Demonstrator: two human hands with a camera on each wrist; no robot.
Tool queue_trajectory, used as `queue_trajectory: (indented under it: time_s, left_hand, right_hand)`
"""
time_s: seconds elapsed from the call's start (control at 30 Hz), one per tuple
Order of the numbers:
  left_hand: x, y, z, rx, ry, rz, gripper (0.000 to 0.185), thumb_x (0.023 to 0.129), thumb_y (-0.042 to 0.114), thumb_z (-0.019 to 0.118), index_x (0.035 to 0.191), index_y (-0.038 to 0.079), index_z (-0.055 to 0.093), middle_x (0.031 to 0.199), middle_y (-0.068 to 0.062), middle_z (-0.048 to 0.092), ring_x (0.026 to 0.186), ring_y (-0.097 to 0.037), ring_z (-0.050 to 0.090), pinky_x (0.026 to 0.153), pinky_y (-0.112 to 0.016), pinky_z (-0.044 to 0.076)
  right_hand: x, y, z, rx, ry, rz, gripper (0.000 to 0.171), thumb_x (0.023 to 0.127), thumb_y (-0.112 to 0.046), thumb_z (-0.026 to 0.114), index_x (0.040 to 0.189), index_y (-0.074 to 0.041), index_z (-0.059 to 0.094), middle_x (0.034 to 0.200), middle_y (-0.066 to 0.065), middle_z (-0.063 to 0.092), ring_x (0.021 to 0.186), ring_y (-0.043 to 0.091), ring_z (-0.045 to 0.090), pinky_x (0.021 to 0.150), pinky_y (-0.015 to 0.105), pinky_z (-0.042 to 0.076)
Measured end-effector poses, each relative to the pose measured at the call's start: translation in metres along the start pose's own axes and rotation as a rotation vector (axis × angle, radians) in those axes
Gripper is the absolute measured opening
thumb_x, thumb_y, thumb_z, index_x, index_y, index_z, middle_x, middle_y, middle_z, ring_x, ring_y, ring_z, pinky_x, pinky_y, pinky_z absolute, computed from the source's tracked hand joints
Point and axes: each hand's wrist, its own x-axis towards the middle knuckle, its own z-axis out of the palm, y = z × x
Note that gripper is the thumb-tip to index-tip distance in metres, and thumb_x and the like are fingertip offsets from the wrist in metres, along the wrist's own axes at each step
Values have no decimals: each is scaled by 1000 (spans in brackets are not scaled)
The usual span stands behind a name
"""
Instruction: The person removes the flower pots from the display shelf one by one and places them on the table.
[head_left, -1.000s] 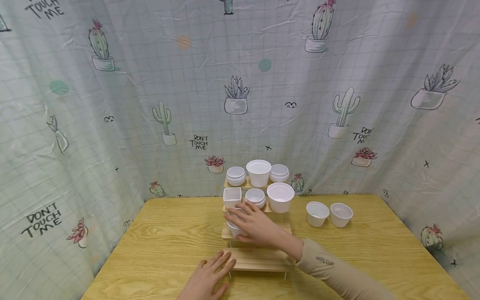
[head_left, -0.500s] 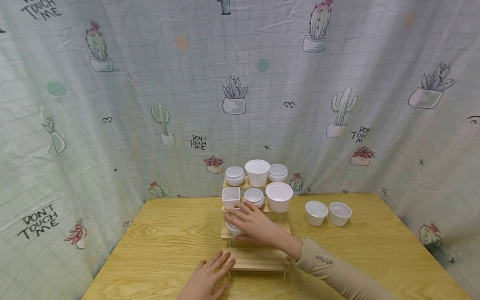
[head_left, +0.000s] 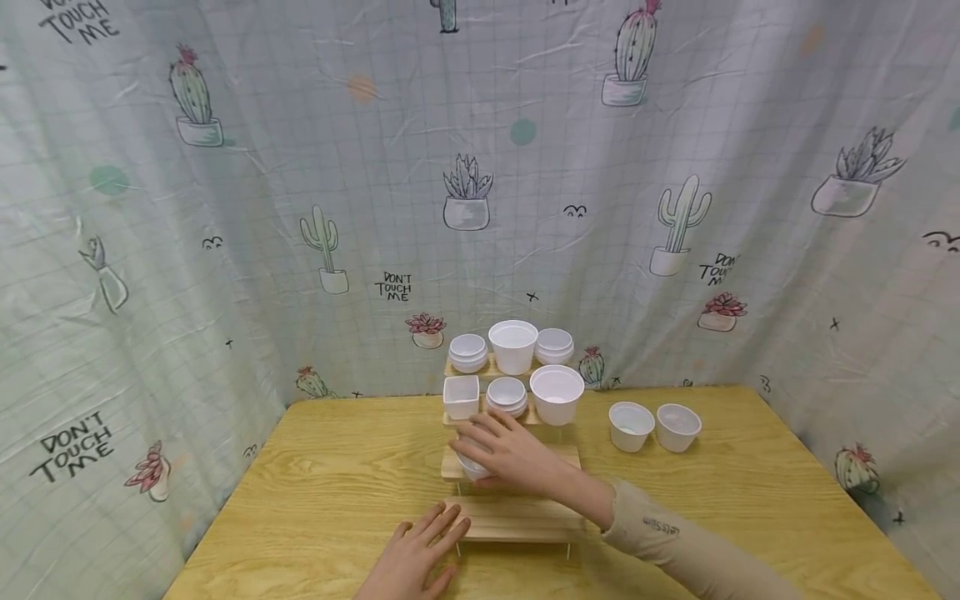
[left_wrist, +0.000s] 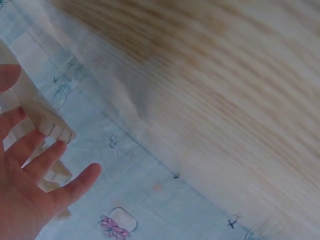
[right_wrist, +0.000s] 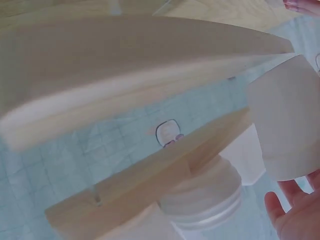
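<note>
"What's on the wooden step shelf (head_left: 517, 518)?"

"Open white pots. Up top, a tall pot (head_left: 513, 352) stands between two ringed pots (head_left: 468, 358). Below come a square pot (head_left: 461, 400), another ringed pot (head_left: 507, 402) and a wide pot (head_left: 557, 404), white insides showing."

"And the third step?"

"A round pot (head_left: 472, 469), at its left end. Fingers cover most of its mouth, so I can't tell what's inside."

"Any others?"

"Two loose pots (head_left: 632, 429) on the counter (head_left: 360, 467), right of the shelf."

"What's changed in the last second?"

"The right hand (head_left: 513, 454) and its pot have shifted slightly rightward and nearer, uncovering more of the square one."

"How is it holding?"

"Fingers over the far side, thumb on the near side, gripping the pot."

"The left hand (head_left: 412, 554)?"

"Fingers spread, holding nothing, by the bottom step's left end; I can't tell whether they touch it."
</note>
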Motion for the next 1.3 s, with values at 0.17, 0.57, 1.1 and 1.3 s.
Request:
queue_trajectory:
  time_s: [0.17, 0.57, 1.1, 1.3]
  left_hand:
    - [-1, 0, -1, -2, -1, -3, 58, 82, 42, 57, 135, 25, 40, 135, -1, 46, 118, -22, 48, 70, -46, 47]
    - [1, 1, 1, 9, 34, 3, 58, 80, 42, 59, 133, 24, 44, 134, -1, 48, 118, -22, 48, 67, -45, 48]
    - [0, 1, 2, 35, 64, 15, 60, 77, 42, 62, 132, 24, 45, 132, -1, 49, 117, -21, 49, 65, -44, 48]
    - [0, 1, 2, 40, 67, 22, 61, 77, 42, 63, 132, 23, 45, 132, -1, 49, 116, -21, 49, 65, -42, 47]
  right_hand:
    - [-11, -1, -8, 23, 29, -3, 66, 70, -51, 66, 126, -21, 47, 126, 0, 52, 117, 23, 47, 99, 42, 35]
    - [-48, -3, -28, -6, 85, 8, 71, 63, -53, 71, 123, -22, 48, 121, -1, 53, 112, 21, 50, 92, 41, 38]
    - [-92, 6, -39, -12, 125, 41, 74, 56, -49, 77, 119, -19, 53, 117, 2, 55, 105, 22, 50, 86, 40, 40]
    - [-105, 10, -41, -4, 146, 56, 74, 56, -48, 78, 119, -18, 54, 117, 3, 56, 104, 23, 50, 84, 41, 39]
